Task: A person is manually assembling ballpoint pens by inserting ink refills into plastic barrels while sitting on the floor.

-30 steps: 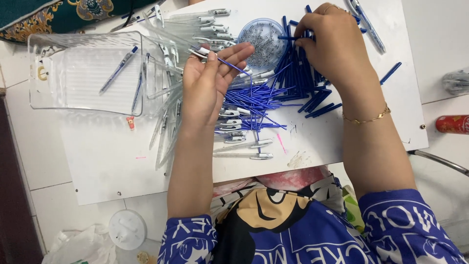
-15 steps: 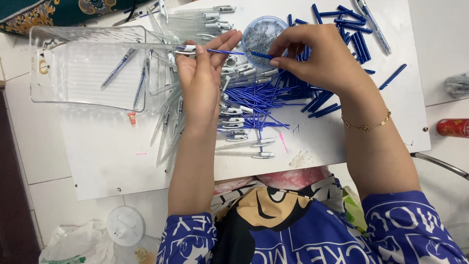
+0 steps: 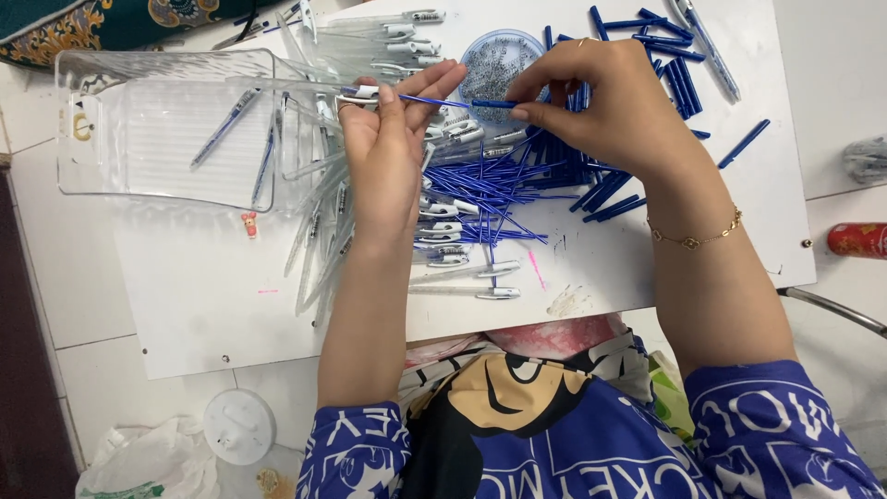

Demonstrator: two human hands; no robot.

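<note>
Over a white board [image 3: 185, 305] strewn with clear pen barrels [image 3: 323, 240] and blue refills [image 3: 499, 189], the left hand [image 3: 388, 157] pinches a clear barrel [image 3: 305, 86] while the right hand [image 3: 601, 111] grips a blue refill [image 3: 453, 102] between them, near a round dish of springs [image 3: 499, 60]. A clear tray [image 3: 166, 129] sits left.

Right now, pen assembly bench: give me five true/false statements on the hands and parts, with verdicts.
1. The left hand holds a clear pen barrel. True.
2. The right hand is empty. False: its fingers pinch a blue refill that runs toward the left hand.
3. The clear tray is packed full of pens. False: only a few lie in it.
4. A round dish of small springs sits between the hands, farther up the board. True.
5. Loose blue refills are heaped on the white board. True.
</note>
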